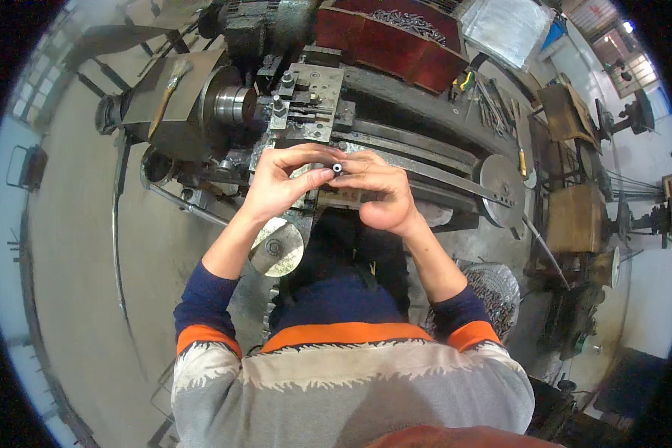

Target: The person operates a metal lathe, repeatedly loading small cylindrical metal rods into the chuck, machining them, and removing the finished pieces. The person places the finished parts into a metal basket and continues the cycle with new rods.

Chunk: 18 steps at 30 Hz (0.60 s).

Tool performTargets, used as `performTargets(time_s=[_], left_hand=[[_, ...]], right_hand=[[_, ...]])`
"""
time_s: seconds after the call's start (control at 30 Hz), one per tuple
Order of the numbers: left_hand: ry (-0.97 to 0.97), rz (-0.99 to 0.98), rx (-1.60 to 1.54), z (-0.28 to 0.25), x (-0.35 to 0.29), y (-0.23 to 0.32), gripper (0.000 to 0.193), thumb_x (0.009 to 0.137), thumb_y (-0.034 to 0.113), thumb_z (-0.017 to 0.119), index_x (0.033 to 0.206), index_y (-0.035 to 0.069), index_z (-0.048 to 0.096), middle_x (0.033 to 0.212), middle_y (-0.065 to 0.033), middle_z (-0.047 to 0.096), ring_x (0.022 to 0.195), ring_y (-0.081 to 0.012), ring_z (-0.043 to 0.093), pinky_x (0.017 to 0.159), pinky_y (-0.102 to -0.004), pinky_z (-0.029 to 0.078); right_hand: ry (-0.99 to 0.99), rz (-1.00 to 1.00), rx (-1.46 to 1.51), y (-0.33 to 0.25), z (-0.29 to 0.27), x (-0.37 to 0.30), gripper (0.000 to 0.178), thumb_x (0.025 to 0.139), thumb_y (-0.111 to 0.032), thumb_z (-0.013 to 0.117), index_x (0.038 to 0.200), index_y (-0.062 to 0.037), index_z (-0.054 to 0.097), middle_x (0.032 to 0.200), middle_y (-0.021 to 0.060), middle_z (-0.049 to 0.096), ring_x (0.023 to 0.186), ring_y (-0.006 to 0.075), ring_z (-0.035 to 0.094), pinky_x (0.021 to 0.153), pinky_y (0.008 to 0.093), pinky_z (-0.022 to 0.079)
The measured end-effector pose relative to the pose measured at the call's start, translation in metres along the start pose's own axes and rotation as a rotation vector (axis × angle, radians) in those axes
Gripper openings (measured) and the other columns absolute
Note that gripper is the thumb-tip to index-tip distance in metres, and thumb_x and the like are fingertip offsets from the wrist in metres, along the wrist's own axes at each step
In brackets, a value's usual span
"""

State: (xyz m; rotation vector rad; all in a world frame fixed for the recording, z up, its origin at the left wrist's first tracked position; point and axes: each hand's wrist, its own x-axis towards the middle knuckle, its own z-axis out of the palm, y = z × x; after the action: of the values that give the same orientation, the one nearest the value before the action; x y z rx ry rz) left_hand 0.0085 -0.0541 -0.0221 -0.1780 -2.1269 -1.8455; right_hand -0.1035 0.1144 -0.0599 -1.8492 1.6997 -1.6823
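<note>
In front of my chest, a small round metal sleeve (pixel 337 168) with a hole in its end sits between my fingertips. My left hand (pixel 285 181) pinches it from the left with thumb and fingers. From the other side, the fingers of my right hand (pixel 384 188) close on the same piece, and its length is partly hidden by them. Just beyond the hands stands a lathe's tool post (pixel 306 97) with bolts on top. The lathe chuck (pixel 233 104) is to its left, a little apart from my left hand.
A wooden-handled brush (pixel 168 97) lies on the headstock. At the back, a red bin (pixel 381 45) holds many small metal parts. Several hand tools (pixel 493 104) lie behind the bed. Handwheels (pixel 276 246) stick out near my body, and a basket of metal parts (pixel 493 295) stands low at right.
</note>
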Motion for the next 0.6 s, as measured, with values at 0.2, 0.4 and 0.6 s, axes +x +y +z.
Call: performTargets(time_s=[0.2, 0.4, 0.6], left_hand=[[0.037, 0.003, -0.011, -0.003, -0.001, -0.011, 0.018, 0.076, 0.005, 0.063, 0.092, -0.002, 0.065, 0.096, -0.0098, 0.065, 0.092, -0.0164, 0.059, 0.083, -0.0287, 0.045], [0.108, -0.111, 0.173, -0.032, -0.023, 0.002, 0.017, 0.077, 0.006, 0.062, 0.092, -0.001, 0.065, 0.093, -0.0087, 0.066, 0.087, -0.0152, 0.061, 0.079, -0.0271, 0.046], [0.330, -0.260, 0.148, -0.075, -0.061, -0.004, 0.015, 0.080, 0.007, 0.060, 0.089, -0.005, 0.063, 0.085, -0.0084, 0.066, 0.078, -0.0108, 0.058, 0.072, -0.0239, 0.045]], right_hand=[[-0.029, 0.011, -0.116, -0.006, -0.003, 0.007, 0.048, 0.067, -0.043, 0.056, 0.094, -0.0043, 0.066, 0.103, 0.0137, 0.061, 0.096, 0.0335, 0.054, 0.087, 0.0405, 0.041], [-0.084, -0.030, -0.247, 0.011, -0.048, 0.032, 0.047, 0.069, -0.045, 0.057, 0.093, -0.0054, 0.067, 0.101, 0.0141, 0.062, 0.095, 0.0311, 0.055, 0.084, 0.0390, 0.043], [0.199, 0.319, -0.550, 0.040, -0.127, 0.126, 0.044, 0.058, -0.020, 0.061, 0.102, -0.0126, 0.065, 0.118, 0.0174, 0.054, 0.102, 0.0313, 0.055, 0.086, 0.0339, 0.044]])
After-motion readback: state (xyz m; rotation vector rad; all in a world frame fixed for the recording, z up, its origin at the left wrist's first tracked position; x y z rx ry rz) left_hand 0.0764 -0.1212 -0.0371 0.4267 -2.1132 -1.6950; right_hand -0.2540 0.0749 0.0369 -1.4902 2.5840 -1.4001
